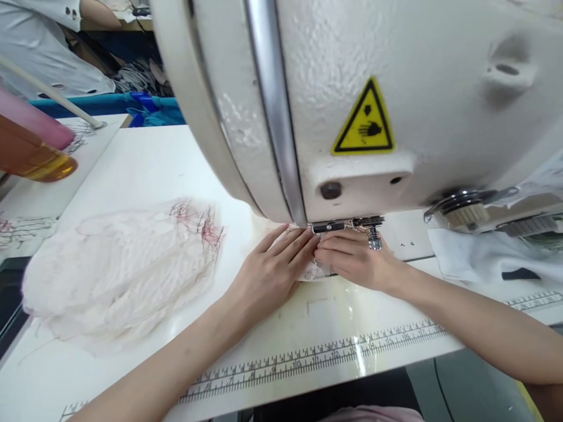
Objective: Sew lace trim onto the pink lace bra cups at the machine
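"What is the big thing?"
"A sewing machine (422, 117), hard, white and bumpy like orange peel, with a shiny metal strip and a yellow sign (367, 123) with three corners."
"And on the table (145, 152)?"
"The top is smooth and white, with ruler marks (325, 354) near the front. A soft, thin, crinkly pile of cloth (118, 281) lies on the left, pale pink, with red and dark threads (211, 228) at one end. A smooth white cloth (466, 258) lies on the right."
"Where is the lacy cloth (313, 271)?"
"Under the hands, by the small metal parts (373, 234) low on the machine."
"What is the left hand (270, 264) doing?"
"It lies flat on the lacy cloth, fingers long and a little spread."
"And the right hand (358, 258)?"
"Its fingers are bent and close together, with the tips at the lacy cloth. I can't tell if they pinch it"
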`<state>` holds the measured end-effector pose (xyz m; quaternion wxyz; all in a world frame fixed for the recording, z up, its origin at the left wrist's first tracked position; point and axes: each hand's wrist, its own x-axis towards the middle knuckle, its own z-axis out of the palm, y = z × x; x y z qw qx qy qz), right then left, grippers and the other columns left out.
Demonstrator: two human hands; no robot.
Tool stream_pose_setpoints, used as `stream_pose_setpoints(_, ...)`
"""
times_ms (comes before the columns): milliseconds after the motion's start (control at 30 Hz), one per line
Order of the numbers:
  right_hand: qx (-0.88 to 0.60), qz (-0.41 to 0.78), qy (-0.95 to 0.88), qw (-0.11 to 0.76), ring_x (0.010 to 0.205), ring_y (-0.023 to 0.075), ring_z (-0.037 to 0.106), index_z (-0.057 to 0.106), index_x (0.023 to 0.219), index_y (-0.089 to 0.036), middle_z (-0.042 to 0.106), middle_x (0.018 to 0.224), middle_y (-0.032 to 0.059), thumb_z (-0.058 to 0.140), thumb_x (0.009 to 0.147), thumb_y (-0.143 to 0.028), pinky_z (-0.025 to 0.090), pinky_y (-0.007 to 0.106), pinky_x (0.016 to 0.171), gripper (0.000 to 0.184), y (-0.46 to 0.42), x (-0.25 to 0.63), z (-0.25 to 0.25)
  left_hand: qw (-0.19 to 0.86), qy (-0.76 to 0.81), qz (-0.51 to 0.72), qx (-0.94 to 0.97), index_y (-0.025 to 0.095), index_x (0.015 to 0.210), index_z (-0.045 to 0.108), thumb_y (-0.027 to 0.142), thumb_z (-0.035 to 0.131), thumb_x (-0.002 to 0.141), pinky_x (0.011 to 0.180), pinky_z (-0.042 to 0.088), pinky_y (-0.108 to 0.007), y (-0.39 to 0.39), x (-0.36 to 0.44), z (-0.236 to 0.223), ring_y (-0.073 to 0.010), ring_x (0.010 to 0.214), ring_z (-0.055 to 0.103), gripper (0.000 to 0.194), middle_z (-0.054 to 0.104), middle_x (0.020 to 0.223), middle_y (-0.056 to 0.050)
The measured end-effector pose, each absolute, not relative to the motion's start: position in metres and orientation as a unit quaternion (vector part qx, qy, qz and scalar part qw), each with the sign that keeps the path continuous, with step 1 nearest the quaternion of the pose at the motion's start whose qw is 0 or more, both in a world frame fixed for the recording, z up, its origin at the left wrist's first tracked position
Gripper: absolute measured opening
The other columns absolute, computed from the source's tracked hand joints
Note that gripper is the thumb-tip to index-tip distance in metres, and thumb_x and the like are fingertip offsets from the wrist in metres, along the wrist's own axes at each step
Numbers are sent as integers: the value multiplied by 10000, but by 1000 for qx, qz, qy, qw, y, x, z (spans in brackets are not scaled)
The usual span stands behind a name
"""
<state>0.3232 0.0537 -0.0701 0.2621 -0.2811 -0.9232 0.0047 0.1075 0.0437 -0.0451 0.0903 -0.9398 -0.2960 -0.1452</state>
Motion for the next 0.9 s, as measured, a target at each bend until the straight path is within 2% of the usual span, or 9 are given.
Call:
stream_pose_setpoints(233,-290,-1,-927,239,914,138,591,654,959,-258,678,916,-13,444,921,-83,471,320,813,277,52,320,-69,77,-304,-141,-939,94,1277,543,86,393,812,1030,413,-501,48,103,-46,-257,1185,575,488,584,1310,-111)
stream_pose_setpoints(500,-286,8,-925,249,941,142,583,642,960,-228,668,930,5,486,909,-77,459,318,828,223,53,321,-70,62,-310,-131,-940,109,1303,520,127,445,810,1037,416,-494,48,103,-43,-262,1204,560,500,566,1327,-113)
stream_pose_setpoints(600,-296,-1,-923,245,955,142,586,639,944,-223,671,941,5,489,900,-73,453,296,774,216,52,322,-68,64,-317,-128,-937,115,1306,521,147,447,831,1040,416,-492,47,105,-43,-264,1206,558,482,567,1326,-111)
stream_pose_setpoints(733,-326,-53,-912,244,878,126,602,636,896,-209,681,957,-9,486,888,-75,400,264,616,202,52,325,-66,61,-322,-132,-936,122,1291,542,156,443,849,1054,408,-496,45,107,-42,-266,1201,561,454,579,1316,-104)
stream_pose_setpoints(900,-316,-79,-907,265,796,112,612,641,877,-202,698,910,-39,514,875,-98,395,270,602,164,55,327,-63,61,-329,-141,-932,135,1285,556,172,456,866,1055,411,-511,44,109,-42,-278,1199,562,432,584,1311,-110)
